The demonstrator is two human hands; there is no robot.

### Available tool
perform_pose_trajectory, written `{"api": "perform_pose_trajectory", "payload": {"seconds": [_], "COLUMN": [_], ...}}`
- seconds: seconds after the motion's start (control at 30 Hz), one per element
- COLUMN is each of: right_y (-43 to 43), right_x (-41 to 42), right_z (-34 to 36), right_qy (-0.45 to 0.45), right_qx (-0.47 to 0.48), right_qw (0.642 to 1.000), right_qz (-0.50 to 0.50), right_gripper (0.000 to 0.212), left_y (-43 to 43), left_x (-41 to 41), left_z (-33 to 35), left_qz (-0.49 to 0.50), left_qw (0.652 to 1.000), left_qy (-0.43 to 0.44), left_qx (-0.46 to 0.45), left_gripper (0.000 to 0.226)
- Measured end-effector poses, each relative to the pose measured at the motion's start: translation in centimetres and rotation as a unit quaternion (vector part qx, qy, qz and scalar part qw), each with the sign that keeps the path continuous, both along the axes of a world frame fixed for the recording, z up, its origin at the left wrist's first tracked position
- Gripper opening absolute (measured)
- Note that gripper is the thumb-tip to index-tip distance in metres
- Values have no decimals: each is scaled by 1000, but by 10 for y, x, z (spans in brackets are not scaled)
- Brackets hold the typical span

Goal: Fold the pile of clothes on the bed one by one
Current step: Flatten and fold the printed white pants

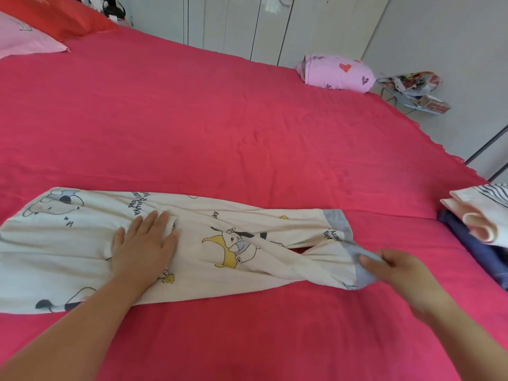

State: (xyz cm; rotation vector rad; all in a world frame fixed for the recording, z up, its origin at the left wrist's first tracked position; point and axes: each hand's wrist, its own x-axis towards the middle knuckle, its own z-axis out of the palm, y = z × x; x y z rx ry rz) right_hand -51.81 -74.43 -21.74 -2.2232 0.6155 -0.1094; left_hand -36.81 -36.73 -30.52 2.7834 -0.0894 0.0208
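The left hand [144,244] lies flat, fingers spread and straight, palm pressing on the pyjama trousers [242,243] left of their middle. The right hand [395,270] has its fingers and thumb curled around the grey cuff [362,273] of the nearer leg, pinching it and bunching the cloth.

The trousers are cream with cartoon prints. They lie on the bed [220,119] at the lower middle of the view, with their long axis from 9 o'clock to 3 o'clock. The wide end is toward 9 o'clock and the cuffs point to 3 o'clock. The other cuff [334,218] lies flat just beyond the held one, and a small wedge of pink sheet shows between the two legs. The wide end is cut off by the left edge, so the waistband cannot be made out.

At 3 o'clock a stack of folded clothes [481,215] sits near the cuffs, apart from them and partly cut off by the frame. It has pale and striped pieces over dark blue. At 1 o'clock a pink garment with hearts [338,74] rests at the bed's far edge. At 11 o'clock are a pink pillow [24,37] and a red pillow [63,15], both cut off. Pale wardrobe doors [247,23] stand at 12 o'clock.
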Motion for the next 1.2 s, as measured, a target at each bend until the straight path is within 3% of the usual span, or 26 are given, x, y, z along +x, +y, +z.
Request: {"api": "perform_pose_trajectory", "payload": {"seconds": [0.1,0.17,0.27,0.37,0.47,0.53,0.6,0.63,0.67,0.77,0.87,0.97,1.1,1.2], "right_y": [-4,-9,-16,-17,-13,-15,-24,-28,-36,-48,-54,-55,-55,-67], "right_x": [6,7,6,7,16,27,44,54,66,100,114,113,114,112], "right_z": [16,20,33,51,64,71,76,76,73,46,-4,-37,-35,-28], "right_qy": [-60,-110,-197,-247,-274,-271,-249,-240,-231,-165,1,70,7,-19], "right_qx": [58,59,7,-10,17,73,153,186,203,236,155,71,-39,-47], "right_qw": [997,992,977,966,960,959,956,953,951,955,987,993,997,989], "right_qz": [4,-31,-76,-71,-50,-32,-18,-22,-28,-64,-44,-61,-72,-138], "right_gripper": [17,13,14,23,26,27,12,6,20,21,56,67,43,35], "left_y": [-7,-17,-28,-29,-27,-28,-29,-30,-33,-46,-58,-63,-56,-44], "left_x": [5,10,18,26,36,41,52,58,65,83,86,76,68,67], "left_z": [20,29,36,38,40,45,51,54,56,51,32,20,24,19], "left_qz": [-17,-70,-137,-139,-122,-106,-58,-36,-23,-6,-32,-78,-115,-113], "left_qw": [997,995,991,990,992,988,977,975,976,989,996,994,989,987], "left_qy": [-41,-50,-6,2,-6,-29,-68,-89,-105,-102,-67,-78,-90,-10], "left_qx": [-57,-51,0,26,-29,-113,-193,-200,-188,-108,-40,-8,32,115], "left_gripper": [66,47,42,40,19,26,20,17,16,16,22,39,46,52]}}
